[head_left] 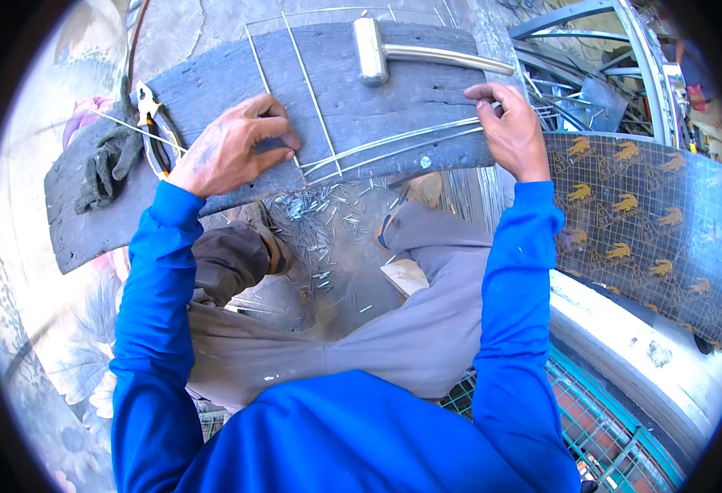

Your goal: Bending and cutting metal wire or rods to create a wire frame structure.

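Thin metal wires [402,138] run crosswise over the near edge of a dark, worn wooden board [402,103]. They meet longer wires [310,86] that stretch toward the far edge. My left hand [242,144] is closed at the wires' left end, thumb and forefinger pinched at a wire there. At their right end my right hand [510,127] has its curled fingers around the wire ends, partly hiding them. A metal hammer [369,51] rests on the far part of the board. Pliers with yellow and black handles [157,131] lie left of my left hand.
A dark glove [113,164] lies on the board's left end. Cut wire pieces [320,218] litter the ground between my feet. To the right are a patterned board with a printed grid [624,214], a metal frame [644,66] and a green wire mesh [599,419].
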The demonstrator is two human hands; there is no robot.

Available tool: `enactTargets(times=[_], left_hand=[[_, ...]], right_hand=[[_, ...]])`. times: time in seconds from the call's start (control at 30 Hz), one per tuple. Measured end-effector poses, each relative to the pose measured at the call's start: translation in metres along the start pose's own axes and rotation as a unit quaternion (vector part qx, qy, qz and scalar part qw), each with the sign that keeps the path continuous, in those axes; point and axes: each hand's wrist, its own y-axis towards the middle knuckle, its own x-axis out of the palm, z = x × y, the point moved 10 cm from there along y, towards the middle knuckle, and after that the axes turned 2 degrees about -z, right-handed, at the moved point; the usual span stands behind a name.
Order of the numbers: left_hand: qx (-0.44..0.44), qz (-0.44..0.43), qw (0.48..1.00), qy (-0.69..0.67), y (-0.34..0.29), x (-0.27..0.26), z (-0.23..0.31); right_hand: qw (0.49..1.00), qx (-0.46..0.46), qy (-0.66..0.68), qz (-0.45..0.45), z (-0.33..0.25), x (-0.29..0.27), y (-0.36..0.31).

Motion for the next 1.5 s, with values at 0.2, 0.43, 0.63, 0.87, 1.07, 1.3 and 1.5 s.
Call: enactTargets(times=[0.2, 0.43, 0.63, 0.87, 1.07, 1.3, 1.5], left_hand=[[0.000, 0.003, 1.000, -0.009, 0.000, -0.003, 0.004], [0.011, 0.013, 1.000, -0.007, 0.001, -0.008, 0.006], [0.017, 0.021, 1.000, -0.008, 0.002, -0.012, 0.005], [0.007, 0.038, 0.999, -0.004, -0.004, -0.016, 0.001], [0.023, 0.085, 0.996, 0.005, -0.004, -0.032, 0.007], [-0.107, 0.152, 0.981, 0.050, -0.055, -0.050, -0.041], [-0.127, 0.186, 0.967, 0.120, -0.074, -0.063, -0.034]], right_hand=[[1.000, 0.004, 0.009, -0.016, -0.002, 0.007, -0.003], [1.000, -0.001, 0.005, -0.027, -0.008, 0.011, -0.001], [0.999, -0.009, 0.010, -0.030, -0.010, 0.015, 0.001], [0.999, -0.035, 0.012, -0.038, -0.016, 0.025, 0.003], [0.999, -0.011, 0.021, -0.029, -0.017, 0.016, 0.005], [0.998, 0.001, 0.028, 0.053, -0.004, 0.011, 0.016], [0.987, -0.085, -0.071, 0.119, -0.031, 0.029, 0.037]])
